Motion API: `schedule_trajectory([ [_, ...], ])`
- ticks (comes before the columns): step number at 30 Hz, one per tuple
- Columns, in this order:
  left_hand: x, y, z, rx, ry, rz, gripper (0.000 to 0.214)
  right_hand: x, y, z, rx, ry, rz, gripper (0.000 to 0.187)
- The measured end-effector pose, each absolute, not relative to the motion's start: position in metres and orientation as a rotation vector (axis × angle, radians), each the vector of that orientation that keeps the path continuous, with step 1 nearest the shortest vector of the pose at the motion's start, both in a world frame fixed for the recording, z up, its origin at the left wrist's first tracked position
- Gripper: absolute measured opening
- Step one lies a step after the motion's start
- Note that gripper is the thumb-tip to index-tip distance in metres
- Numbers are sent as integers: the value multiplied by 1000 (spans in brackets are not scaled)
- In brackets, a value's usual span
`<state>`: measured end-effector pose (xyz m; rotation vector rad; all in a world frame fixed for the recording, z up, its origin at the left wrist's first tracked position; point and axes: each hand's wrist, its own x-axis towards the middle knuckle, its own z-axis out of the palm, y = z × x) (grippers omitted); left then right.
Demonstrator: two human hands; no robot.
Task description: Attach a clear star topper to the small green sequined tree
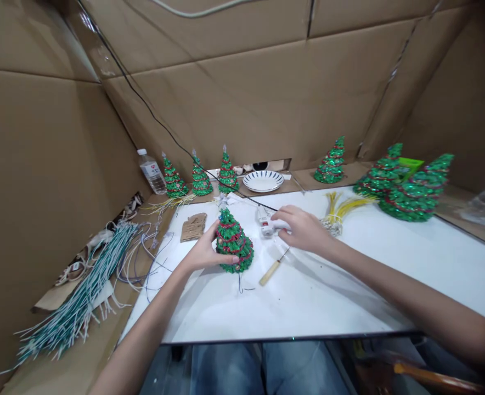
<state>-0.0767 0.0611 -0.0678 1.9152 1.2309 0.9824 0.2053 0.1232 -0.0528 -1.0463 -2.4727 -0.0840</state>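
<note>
My left hand [204, 249] is wrapped round the lower left side of a small green Christmas tree [233, 241] with red garlands. The tree stands upright over the white table, and a thin dark wire [240, 282] sticks out below it. My right hand [298, 226] closes on the handle of a white hot glue gun [266, 221], whose black cord runs up to the left. Below the gun lies an awl [270, 272] with a pale wooden handle, its thin shaft pointing toward my right hand.
Several decorated trees [227, 173] stand along the back edge beside a striped plate [263, 181] and a water bottle [152, 173]. Larger trees [419, 189] are at right. Yellow wires [349, 206], a cardboard piece [193, 227] and green-white wires [90, 291] lie about. Cardboard walls [242, 99] enclose the table.
</note>
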Motion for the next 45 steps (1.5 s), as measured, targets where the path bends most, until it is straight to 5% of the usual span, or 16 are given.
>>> schedule_trajectory([
  [3,-86,66,-45,1932,1203,1040,89,210,152,-56,-1130,-2528,-92,42],
  [8,-86,69,36,2067,1075,1249,35,204,173,-69,-1238,-2644,-75,39],
  [14,-66,64,100,2402,1352,678,25,197,170,-81,-1313,-2675,-77,23],
  [25,-74,94,104,2377,1195,405,17,208,148,-63,-1331,-2411,-219,30],
  [34,-83,109,98,2228,1080,471,19,212,120,-31,-887,-1916,-88,11],
  [45,-86,119,93,2218,1030,473,25,194,88,-31,-695,-2086,76,10],
])
